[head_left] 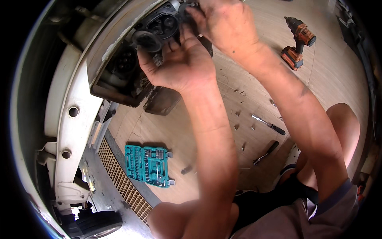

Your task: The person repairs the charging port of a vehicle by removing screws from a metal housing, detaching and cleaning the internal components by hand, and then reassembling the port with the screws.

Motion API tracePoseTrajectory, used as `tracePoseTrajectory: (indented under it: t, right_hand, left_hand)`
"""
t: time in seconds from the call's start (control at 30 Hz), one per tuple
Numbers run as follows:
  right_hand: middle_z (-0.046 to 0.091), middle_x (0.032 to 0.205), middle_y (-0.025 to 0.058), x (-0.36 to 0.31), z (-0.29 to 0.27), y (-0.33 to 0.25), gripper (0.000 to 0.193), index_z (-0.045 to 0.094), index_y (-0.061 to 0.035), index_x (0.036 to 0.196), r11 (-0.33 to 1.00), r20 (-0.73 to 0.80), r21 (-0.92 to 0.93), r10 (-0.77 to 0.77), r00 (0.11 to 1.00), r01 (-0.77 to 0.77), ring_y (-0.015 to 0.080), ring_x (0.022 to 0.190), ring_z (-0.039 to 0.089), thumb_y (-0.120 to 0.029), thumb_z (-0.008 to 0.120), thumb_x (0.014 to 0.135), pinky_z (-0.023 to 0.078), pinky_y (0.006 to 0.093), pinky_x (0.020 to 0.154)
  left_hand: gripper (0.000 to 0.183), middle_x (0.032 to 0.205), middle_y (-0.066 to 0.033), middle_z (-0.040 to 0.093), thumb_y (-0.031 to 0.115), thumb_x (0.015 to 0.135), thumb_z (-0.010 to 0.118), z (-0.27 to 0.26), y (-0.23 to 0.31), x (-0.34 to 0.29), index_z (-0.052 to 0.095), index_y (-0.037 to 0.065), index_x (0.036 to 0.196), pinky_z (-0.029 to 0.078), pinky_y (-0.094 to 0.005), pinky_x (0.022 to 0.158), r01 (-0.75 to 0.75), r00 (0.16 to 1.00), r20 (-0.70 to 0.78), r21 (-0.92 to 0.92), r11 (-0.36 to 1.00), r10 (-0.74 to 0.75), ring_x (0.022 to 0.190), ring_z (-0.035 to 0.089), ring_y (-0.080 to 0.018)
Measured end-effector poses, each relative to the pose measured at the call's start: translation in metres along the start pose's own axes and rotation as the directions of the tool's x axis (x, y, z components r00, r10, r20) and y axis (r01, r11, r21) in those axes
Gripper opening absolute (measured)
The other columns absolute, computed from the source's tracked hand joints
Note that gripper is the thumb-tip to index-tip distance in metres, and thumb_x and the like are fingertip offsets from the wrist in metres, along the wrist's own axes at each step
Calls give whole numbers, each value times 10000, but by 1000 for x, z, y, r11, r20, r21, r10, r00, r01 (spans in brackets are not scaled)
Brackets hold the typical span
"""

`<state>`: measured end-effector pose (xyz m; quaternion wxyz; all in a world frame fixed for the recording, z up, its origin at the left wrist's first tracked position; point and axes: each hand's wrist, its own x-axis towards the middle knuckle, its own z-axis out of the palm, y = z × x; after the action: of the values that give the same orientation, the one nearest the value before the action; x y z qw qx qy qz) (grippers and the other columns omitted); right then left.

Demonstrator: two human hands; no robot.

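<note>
- Fingers of left hand (181,65) cupped, palm up, thumb spread from the rest and close under a round black cap (147,41); can't tell if cap is pinched
- Fingers of right hand (230,26) bent at a dark round part (187,12), blurred; can't tell if they grip it
- Black port (164,26) sits near upper end of dark housing (115,98), recesses in its face
- Key relation, my read: port lies up from left fingertips and left of right ones; long axis seems lower left to upper right; left hand looks nearer, cap just beside port's lower left
- Second black connector (124,62) in housing, left of left thumb
- Floor (185,137): drill (302,36) towards upper right corner, driver (275,128) and ratchet (266,153) right of left forearm, teal socket case (142,164) near left edge, beside grating (123,182)
</note>
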<state>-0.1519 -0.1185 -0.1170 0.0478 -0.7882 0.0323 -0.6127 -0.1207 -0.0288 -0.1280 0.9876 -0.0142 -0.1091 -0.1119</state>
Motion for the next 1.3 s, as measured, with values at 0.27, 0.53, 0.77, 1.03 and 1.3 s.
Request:
tracePoseTrajectory:
  t: [0.27, 0.53, 0.77, 1.03, 1.3]
  right_hand:
    - [625, 861, 135, -4, 9, -11, 114, 678, -49, 875, 999, 51, -15, -46, 998, 47, 329, 920, 571, -118, 615, 810, 453, 449, 803]
    - [687, 783, 8, -1, 27, -13, 189, 753, -105, 952, 979, 133, -191, -49, 990, 74, 235, 863, 576, -191, 742, 784, 413, 369, 777]
    - [686, 775, -2, 3, 42, -16, 111, 750, -110, 879, 974, -58, -214, -83, 995, 69, 255, 950, 583, -193, 746, 805, 386, 432, 829]
    - [693, 758, 10, 7, 49, -20, 123, 744, -106, 845, 975, 10, -221, 38, 999, -35, 258, 968, 592, -219, 755, 797, 387, 437, 849]
    - [727, 773, 43, 11, 50, -22, 149, 731, -87, 820, 973, 65, -207, 120, 991, -104, 278, 922, 615, -235, 739, 831, 393, 439, 816]
  left_hand:
    - [522, 1249, -133, 657, 378, 853, 646, -11, 1, -1, 635, 6, 1219, 419, -399, 1101, 51, 999, 12, 3, 999, -51, 1232, 579, -271]
    - [564, 1357, -108, 601, 437, 904, 598, -17, 8, -8, 595, 27, 1291, 308, -393, 1180, 119, 990, 70, 51, 992, -122, 1338, 486, -230]
    - [583, 1371, -81, 585, 463, 906, 602, -19, 9, -9, 580, 44, 1310, 305, -401, 1178, 143, 988, 53, -2, 990, -143, 1338, 480, -220]
    - [609, 1475, -70, 508, 489, 999, 470, -19, 13, -8, 498, 59, 1431, 280, -389, 1197, 192, 973, 131, 7, 981, -191, 1401, 412, -214]
    - [547, 1486, -63, 501, 445, 1010, 471, -22, 14, -10, 512, 84, 1418, 277, -403, 1199, 204, 976, 81, -32, 979, -201, 1407, 406, -218]
